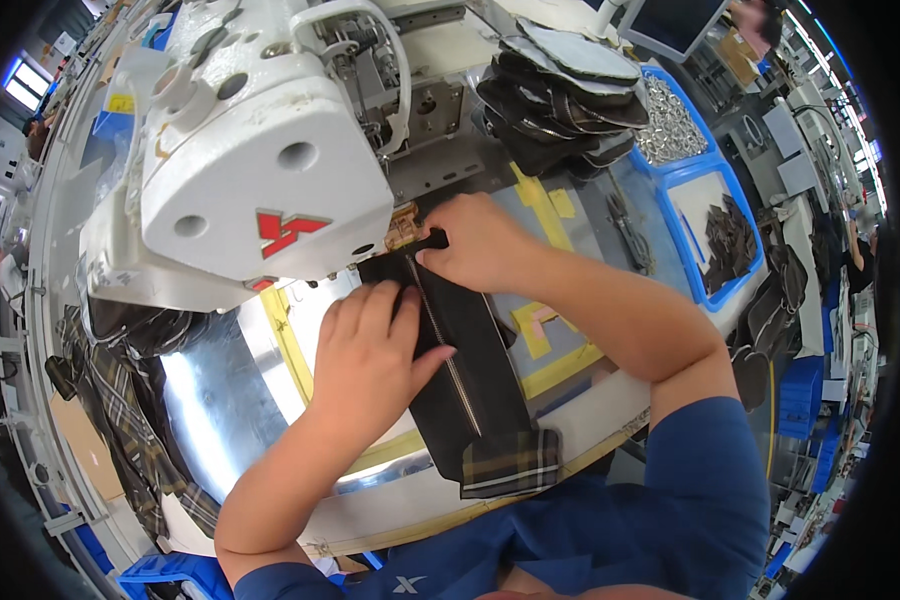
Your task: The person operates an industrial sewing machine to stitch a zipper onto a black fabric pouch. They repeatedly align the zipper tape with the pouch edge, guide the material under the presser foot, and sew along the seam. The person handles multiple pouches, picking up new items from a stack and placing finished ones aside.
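A long black fabric piece (pixel 490 380) with a metal zipper (pixel 454 370) down its length lies beneath the head of a white sewing machine (pixel 260 180). Its near end shows a plaid flap (pixel 510 463) at the table's front edge. My left hand (pixel 368 350) rests on the left side of the fabric, fingers spread and thumb stretched toward the zipper. At the far end, beside a copper-coloured machine part (pixel 404 228), my right hand (pixel 480 240) pinches the black fabric's edge between thumb and fingers. The machine head hides the needle area.
Dark zippered pieces (pixel 565 100) are stacked behind my right hand. Blue trays at the right hold metal fittings (pixel 670 120) and dark scraps (pixel 732 240). Scissors-like snips (pixel 627 235) lie nearby. Yellow tape (pixel 560 372) marks the work surface; plaid cloth (pixel 120 400) hangs at the left.
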The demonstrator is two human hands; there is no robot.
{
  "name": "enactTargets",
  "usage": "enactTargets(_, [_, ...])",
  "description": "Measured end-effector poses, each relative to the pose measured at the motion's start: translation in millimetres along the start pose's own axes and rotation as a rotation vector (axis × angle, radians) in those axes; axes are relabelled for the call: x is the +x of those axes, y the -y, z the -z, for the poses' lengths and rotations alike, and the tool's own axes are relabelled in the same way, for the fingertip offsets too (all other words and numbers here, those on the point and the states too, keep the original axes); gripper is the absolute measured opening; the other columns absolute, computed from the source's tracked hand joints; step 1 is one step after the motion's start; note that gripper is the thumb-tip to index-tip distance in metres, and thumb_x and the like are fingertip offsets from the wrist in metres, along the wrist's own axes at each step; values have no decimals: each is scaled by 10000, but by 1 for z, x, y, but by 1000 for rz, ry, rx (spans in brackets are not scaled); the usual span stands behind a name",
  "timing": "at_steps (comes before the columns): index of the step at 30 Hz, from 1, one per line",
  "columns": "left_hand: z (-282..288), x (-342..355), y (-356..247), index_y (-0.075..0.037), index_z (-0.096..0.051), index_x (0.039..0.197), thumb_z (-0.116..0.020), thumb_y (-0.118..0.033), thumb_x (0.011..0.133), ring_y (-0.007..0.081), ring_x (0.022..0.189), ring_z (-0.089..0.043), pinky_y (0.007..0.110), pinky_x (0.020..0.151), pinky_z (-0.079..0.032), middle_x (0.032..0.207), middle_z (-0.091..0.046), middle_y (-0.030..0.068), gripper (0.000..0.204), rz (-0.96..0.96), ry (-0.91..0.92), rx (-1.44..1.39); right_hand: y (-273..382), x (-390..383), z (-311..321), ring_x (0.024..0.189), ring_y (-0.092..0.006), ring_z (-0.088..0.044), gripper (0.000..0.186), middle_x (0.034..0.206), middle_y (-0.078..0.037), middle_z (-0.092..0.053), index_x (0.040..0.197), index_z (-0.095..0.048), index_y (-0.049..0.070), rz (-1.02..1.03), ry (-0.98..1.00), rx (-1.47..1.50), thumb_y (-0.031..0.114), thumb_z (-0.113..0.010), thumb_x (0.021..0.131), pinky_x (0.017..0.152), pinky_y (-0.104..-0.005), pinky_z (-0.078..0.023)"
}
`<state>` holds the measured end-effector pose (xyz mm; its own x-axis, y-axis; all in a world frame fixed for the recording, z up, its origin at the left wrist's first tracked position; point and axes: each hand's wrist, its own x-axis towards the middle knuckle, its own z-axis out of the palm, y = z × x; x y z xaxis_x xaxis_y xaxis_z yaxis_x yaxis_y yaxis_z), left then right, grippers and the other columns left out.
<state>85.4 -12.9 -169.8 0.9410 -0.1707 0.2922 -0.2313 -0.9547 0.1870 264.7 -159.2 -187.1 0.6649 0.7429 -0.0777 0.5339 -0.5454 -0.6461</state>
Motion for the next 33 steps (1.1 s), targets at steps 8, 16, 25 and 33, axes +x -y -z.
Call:
enactTargets(8, [-15, 10, 19, 141, -578, 1391, -841, -618, 793, 474, 1335, -582, 532, 1164, -459, 1468, -578, 308, 1002, -50, 170, -126, 11, -28, 7, 1015, -378, -671, 407, 1063, -160, -680, 1146, -703, -15, 196, -263, -212, 252, -788, 851, 928, -466, -552])
enactTargets(16, [-15, 15, 18, 112, -599, 1361, -877, -581, 747, 485, 1299, -582, 549, 1123, -469, 1460, -563, 313, 967, -21, 179, -187, 6, -49, -15, 978, -268, -632, 402, 1030, -105, -640, 1213, -704, -51, 476, -160, -341, 200, -652, 902, 886, -381, -535])
enactTargets(25, [-15, 16, 18, 80, -607, 1376, -907, -569, 694, 443, 1306, -588, 541, 1119, -461, 1463, -572, 271, 987, 1, 194, -137, 4, -46, -14, 1029, -266, -636, 501, 1132, -91, -661, 1289, -692, -25, 446, -135, -374, 246, -752, 871, 910, -388, -540])
enactTargets(33, [-13, 17, 16, 70, -618, 1367, -910, -573, 682, 421, 1321, -588, 525, 1109, -454, 1465, -577, 254, 983, 9, 195, -134, 10, -46, -7, 987, -225, -630, 530, 1128, -58, -679, 1281, -708, 2, 450, -90, -522, 309, -782, 854, 837, -356, -537])
